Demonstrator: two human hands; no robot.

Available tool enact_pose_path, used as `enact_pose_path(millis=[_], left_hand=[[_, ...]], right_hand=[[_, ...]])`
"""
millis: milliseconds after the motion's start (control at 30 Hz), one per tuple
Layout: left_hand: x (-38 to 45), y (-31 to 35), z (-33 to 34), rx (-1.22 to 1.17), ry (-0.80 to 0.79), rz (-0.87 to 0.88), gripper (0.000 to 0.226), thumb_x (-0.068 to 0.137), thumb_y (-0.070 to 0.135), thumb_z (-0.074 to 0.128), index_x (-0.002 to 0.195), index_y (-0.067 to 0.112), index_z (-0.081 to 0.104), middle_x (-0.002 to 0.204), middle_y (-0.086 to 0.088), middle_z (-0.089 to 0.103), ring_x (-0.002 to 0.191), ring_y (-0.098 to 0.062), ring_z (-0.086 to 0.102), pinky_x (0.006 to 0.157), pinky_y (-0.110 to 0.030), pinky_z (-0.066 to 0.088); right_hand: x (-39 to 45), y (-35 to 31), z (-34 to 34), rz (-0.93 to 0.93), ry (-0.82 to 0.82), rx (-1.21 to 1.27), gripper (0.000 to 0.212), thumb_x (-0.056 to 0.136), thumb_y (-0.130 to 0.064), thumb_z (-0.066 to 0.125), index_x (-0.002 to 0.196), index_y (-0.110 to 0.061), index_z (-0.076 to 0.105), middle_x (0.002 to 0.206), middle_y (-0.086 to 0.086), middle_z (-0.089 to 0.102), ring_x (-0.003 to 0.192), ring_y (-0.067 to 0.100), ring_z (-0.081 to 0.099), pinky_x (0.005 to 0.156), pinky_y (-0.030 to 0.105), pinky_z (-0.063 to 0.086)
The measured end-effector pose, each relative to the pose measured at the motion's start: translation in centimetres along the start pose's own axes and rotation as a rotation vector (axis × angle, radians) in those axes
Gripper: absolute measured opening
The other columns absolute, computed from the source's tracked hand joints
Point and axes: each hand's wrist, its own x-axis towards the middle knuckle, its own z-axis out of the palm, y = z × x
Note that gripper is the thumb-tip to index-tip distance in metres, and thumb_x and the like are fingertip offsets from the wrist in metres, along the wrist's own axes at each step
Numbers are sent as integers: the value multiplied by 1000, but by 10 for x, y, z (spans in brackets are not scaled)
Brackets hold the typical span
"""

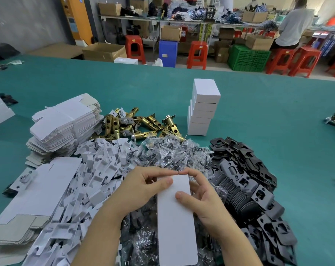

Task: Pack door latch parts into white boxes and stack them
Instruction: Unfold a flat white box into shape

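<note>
I hold a white box (176, 217) over the bagged screws (172, 152), my left hand (143, 189) and right hand (203, 198) both gripping its far end, thumbs on top; the stack of packed boxes (203, 108) stands well beyond

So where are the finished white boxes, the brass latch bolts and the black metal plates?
Stack of closed white boxes (204, 106), head view: front of an upper box.
Brass latch bolts (143, 123), head view: pile's middle.
Black metal plates (245, 181), head view: pile's centre.
</note>
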Motion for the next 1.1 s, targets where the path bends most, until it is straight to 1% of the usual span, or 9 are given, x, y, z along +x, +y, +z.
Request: enact_pose_path(millis=[267,433,500,567,667,800,933,1000,1100], left_hand=[[5,-6,3,-8,70,-12,25,86,46,68,110,41,76,105,10,77,94,-13,73,83,-39,62],[3,-2,3,20,79,4,28,93,55,55,113,49,73,110,17,75,99,-6,69,86,-34,54],[2,1,4,62,83,58,28,102,44,50,122,56,66,127,26,66,119,2,60,99,-35,49],[1,2,4,125,49,142,51,106,12,48,128,57,61,145,31,50,136,1,46,107,-39,46],[-3,2,7,202,-25,211,72,98,-8,49,128,56,62,153,36,35,139,-2,43,99,-28,52],[1,0,10,213,48,231,55,95,8,66,122,56,64,147,37,41,121,1,54,83,-20,52],[3,-4,7,151,133,147,31,88,40,76,113,57,67,114,18,68,81,-14,63,68,-27,57],[2,-2,4,76,158,82,35,79,62,74,112,56,68,102,1,74,88,-27,67,79,-44,60],[2,-3,1,94,44,56,42,75,61,74,116,57,67,103,6,76,90,-32,71,83,-52,60]], right_hand=[[2,1,-1,-9,82,22,39,80,-13,79,111,-34,67,110,17,73,92,38,74,69,43,62],[2,-1,0,14,88,42,40,79,-20,81,114,-32,68,109,17,73,88,34,72,68,43,61],[2,-2,-2,22,110,82,37,81,-28,85,114,-34,69,106,10,74,86,31,72,68,43,61],[2,-4,-4,37,139,147,34,82,-30,78,115,-33,71,102,7,75,80,27,72,63,39,60],[3,-6,-8,64,171,182,40,83,-37,69,122,-27,68,98,9,77,74,23,73,55,34,59],[5,-6,-9,79,200,88,37,93,-58,55,110,-33,76,100,5,79,76,23,75,52,33,57],[7,-4,-4,-38,196,63,60,91,-72,52,123,-25,72,123,16,72,97,38,74,72,40,64],[6,-2,-2,-74,207,-16,70,84,-81,57,131,-30,67,128,11,71,108,34,72,86,42,62],[5,2,-1,-115,217,-85,81,74,-76,74,141,-33,58,130,4,70,116,24,70,93,38,60]])
